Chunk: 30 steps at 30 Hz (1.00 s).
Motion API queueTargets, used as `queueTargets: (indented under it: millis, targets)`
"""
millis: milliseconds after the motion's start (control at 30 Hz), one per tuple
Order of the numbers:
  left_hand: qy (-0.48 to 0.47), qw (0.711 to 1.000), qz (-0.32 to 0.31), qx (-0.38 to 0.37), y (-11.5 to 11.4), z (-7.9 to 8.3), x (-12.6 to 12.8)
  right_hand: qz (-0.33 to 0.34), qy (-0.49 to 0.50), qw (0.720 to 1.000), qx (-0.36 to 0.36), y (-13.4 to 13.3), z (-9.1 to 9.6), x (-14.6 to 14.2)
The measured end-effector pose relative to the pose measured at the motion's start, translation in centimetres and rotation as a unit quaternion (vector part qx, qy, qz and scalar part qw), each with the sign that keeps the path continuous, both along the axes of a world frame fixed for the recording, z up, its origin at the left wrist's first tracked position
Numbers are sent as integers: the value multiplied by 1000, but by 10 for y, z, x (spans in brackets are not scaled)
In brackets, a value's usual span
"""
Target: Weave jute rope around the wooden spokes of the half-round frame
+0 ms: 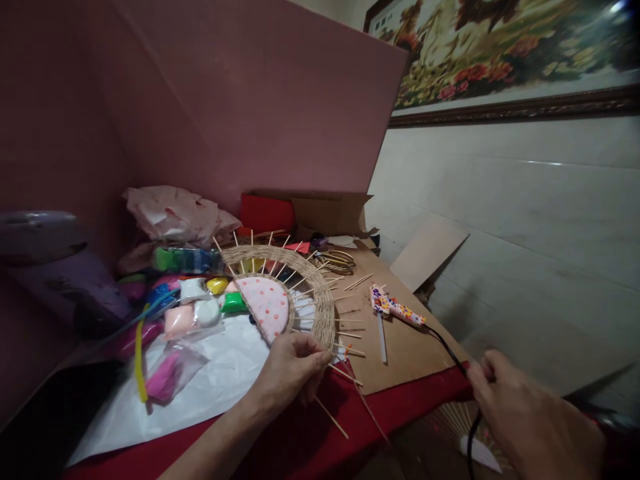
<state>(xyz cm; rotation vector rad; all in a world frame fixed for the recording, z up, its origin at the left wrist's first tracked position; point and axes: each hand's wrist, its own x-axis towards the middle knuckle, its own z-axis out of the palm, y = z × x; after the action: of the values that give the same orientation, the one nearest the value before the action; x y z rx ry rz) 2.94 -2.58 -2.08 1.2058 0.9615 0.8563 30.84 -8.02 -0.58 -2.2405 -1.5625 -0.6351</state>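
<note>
My left hand (295, 367) is closed in a pinch on the lower end of a half-round fan (325, 310) of woven twine and thin wooden sticks. The fan's inner half-disc (265, 303) is pale with red dots. A thin strand of twine (367, 410) trails from near my fingertips over the table edge. My right hand (535, 410), blurred, is off the table at the right, its fingers closed around a black cord (450, 347). That cord runs to a flower-patterned glue gun (400, 310) lying on the cardboard, with a white glue stick (382, 339) beside it.
Cardboard (400, 370) covers the right of the red-clothed table (430, 393). Scissors (336, 261) and loose sticks (359, 281) lie near the fan. Bagged coloured clay (180, 320) and a white sheet (220, 373) are at left. Another fan (480, 450) sits below the table edge.
</note>
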Motion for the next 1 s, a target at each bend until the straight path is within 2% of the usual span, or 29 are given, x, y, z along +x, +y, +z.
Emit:
queueTargets:
  millis: [100, 233, 300, 367, 433, 533, 633, 733, 833, 1000]
  targets:
    - [27, 1000, -1, 16, -1, 3, 0, 5, -22, 995, -93, -5, 0, 14]
    - [27, 999, 4, 24, -2, 5, 0, 29, 38, 986, -159, -1, -8, 25]
    - [19, 1000, 6, 22, -2, 4, 0, 66, 65, 988, -121, 3, -11, 19]
    - [12, 1000, 5, 18, -2, 2, 0, 150, 114, 982, -29, 7, -12, 0]
    - [2, 1000, 2, 18, -2, 1, -1, 300, 170, 939, -2, 10, -9, -29]
    - [-11, 1000, -7, 21, -2, -1, -1, 422, 267, 866, -20, 16, -3, -78]
    - [-14, 999, -15, 30, -3, -1, -1, 459, 327, 826, -22, 22, -3, -114]
    - [-15, 999, -21, 43, -4, 0, -2, 497, 336, 800, -8, 28, -9, -130]
    - [-4, 999, -25, 45, -6, 1, -1, 505, 339, 794, -10, 31, -14, -132]
    - [23, 999, -5, 34, -8, 3, 1, 470, 389, 786, -94, 30, -9, -118]
